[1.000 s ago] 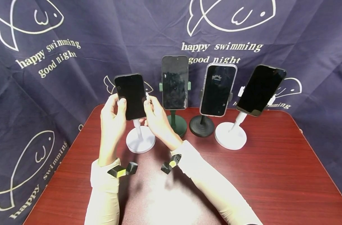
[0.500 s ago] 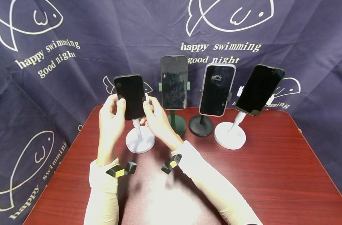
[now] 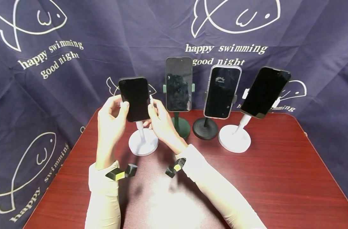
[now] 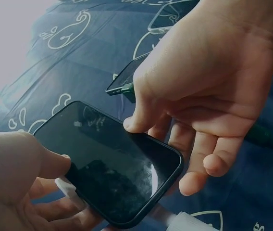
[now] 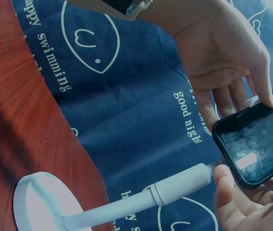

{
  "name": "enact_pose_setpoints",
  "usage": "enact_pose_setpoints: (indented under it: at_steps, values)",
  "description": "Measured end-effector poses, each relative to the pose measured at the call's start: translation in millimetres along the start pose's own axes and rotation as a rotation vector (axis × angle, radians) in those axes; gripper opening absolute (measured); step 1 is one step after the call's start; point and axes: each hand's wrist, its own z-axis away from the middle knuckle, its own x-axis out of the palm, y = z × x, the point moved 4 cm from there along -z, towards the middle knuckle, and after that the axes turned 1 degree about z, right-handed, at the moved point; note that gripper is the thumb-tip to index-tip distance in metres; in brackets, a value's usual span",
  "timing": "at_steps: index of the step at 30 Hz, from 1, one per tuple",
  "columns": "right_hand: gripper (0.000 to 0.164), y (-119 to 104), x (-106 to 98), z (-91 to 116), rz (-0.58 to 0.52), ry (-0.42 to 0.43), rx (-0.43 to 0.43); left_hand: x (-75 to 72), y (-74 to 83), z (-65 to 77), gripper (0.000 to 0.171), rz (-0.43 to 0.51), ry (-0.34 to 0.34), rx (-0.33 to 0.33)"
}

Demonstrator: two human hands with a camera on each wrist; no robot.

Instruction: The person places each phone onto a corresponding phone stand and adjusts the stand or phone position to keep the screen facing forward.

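A dark smartphone (image 3: 135, 98) sits upright, leaning slightly, on a white phone stand (image 3: 143, 144). My left hand (image 3: 112, 124) holds its left edge, the thumb on the front and the fingers behind. On the opposite edge my right hand (image 3: 162, 124) pinches the phone beside a white clamp arm (image 3: 151, 99). The left wrist view shows both thumbs at the long edges of the phone (image 4: 110, 163), with another white clamp piece (image 4: 69, 190) by the left thumb. Below the phone, the stand's ribbed collar (image 5: 182, 185) shows in the right wrist view. The phone's back is hidden.
To the right stand three more phones on stands: one on a green stand (image 3: 180, 128), one on a black stand (image 3: 205, 128), and a tilted one on a white stand (image 3: 235, 140). A dark blue fish-print cloth (image 3: 151, 25) hangs behind the red-brown table (image 3: 276, 178).
My left wrist has shifted a little to the left, and the phone's lean looks slightly smaller. Both hands keep their hold on the phone's edges.
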Motion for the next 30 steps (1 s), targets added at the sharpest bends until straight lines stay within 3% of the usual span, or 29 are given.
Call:
enact_pose_setpoints:
  at_steps: [24, 30]
  values:
    - [0.037, -0.3, -3.5, -0.7, 0.117, 0.055, -0.089, -0.8, -0.3, -0.3, 0.022, -0.077, -0.009, 0.039]
    - [0.037, 0.2, -3.2, -0.7, 0.142, 0.061, -0.096, -1.7, 2.0, 0.4, 0.025, -0.065, -0.015, 0.019]
